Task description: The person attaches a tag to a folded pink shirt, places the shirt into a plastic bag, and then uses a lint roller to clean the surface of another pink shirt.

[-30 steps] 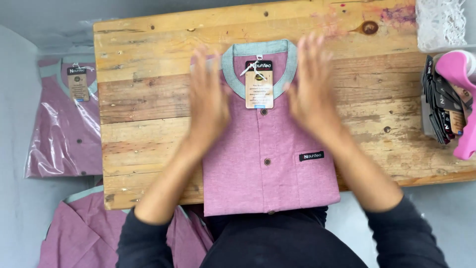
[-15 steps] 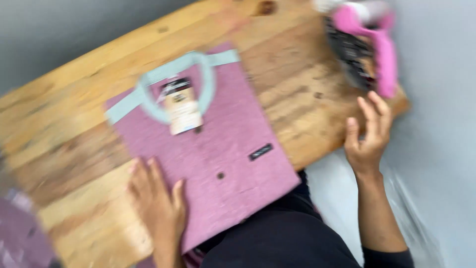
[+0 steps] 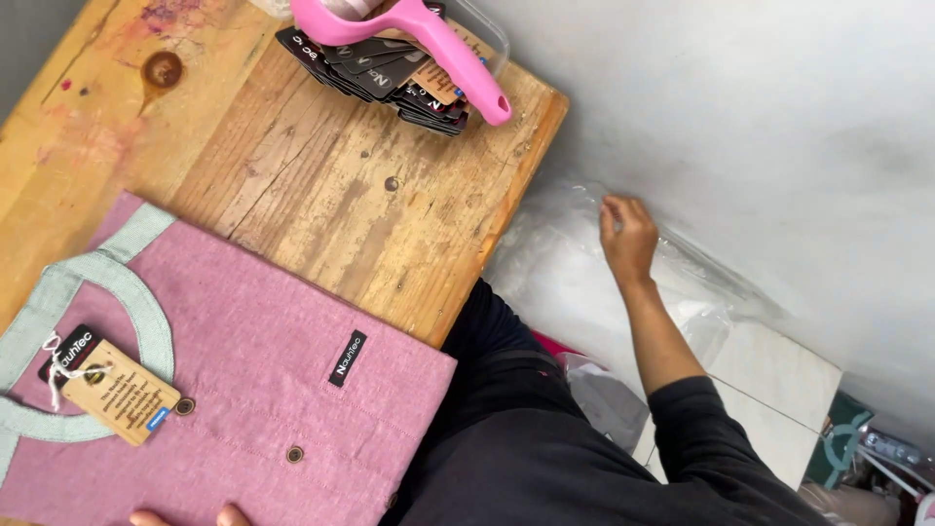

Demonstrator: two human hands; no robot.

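Clear plastic bags [image 3: 575, 263] — right hand [image 3: 628, 239] now touching, shirt [image 3: 243, 390] shifted left

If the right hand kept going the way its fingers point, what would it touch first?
Most likely the clear plastic bags piled on the floor beside the wooden table. The right hand already hovers at or on them; depth is hard to judge.

Left hand [image 3: 190, 516]: fingertips only, rest cut off at bottom edge. Shirt [image 3: 243, 390]: left and near parts out of frame. Pink tool [image 3: 409, 39]: top cut off. Right hand [image 3: 628, 234]: fingertips hidden against plastic bags [image 3: 565, 263]. Far-right floor clutter [image 3: 867, 448]: unidentifiable.
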